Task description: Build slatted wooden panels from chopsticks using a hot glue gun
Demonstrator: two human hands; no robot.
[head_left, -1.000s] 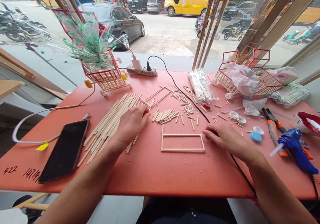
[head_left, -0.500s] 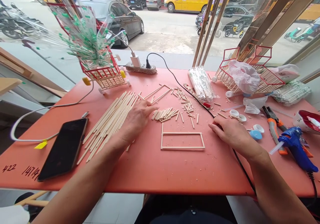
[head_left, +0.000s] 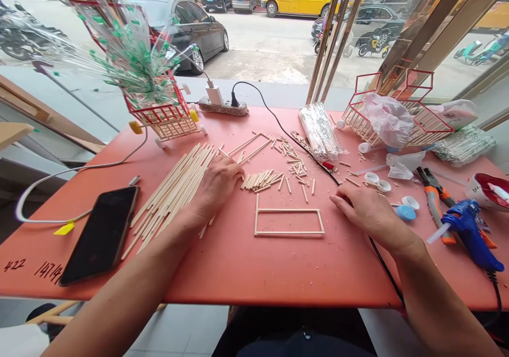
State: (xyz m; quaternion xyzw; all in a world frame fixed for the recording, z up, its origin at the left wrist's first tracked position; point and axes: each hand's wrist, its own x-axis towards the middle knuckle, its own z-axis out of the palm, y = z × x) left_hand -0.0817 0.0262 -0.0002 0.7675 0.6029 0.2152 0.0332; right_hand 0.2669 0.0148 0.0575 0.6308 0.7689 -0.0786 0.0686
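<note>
My left hand [head_left: 220, 183] rests on the orange-red table at the right edge of a bundle of long thin wooden sticks [head_left: 170, 200]. Its fingers are bent down and closed; what lies beneath them is hidden. Just right of its fingertips is a row of short cut sticks [head_left: 261, 180]. Nearer to me lies a rectangular stick frame [head_left: 290, 233], one side reaching past its corner. My right hand [head_left: 363, 208] lies on the table over a black cable [head_left: 385, 267], fingers loosely curled together with nothing showing between them. Behind the row is another stick frame [head_left: 256, 149], partly hidden.
On the right are a blue glue gun [head_left: 473, 229], orange-handled pliers [head_left: 434, 208] and white caps [head_left: 385, 186]. At the back stand stick-built carts [head_left: 167, 121], a wrapped stick pack [head_left: 319, 131] and a power strip [head_left: 223, 106]. A phone [head_left: 101, 235] lies left.
My left hand has drawn its fingers in, from a stretched thumb and forefinger to a bent, closed shape beside the short sticks. My right hand has stayed nearly still.
</note>
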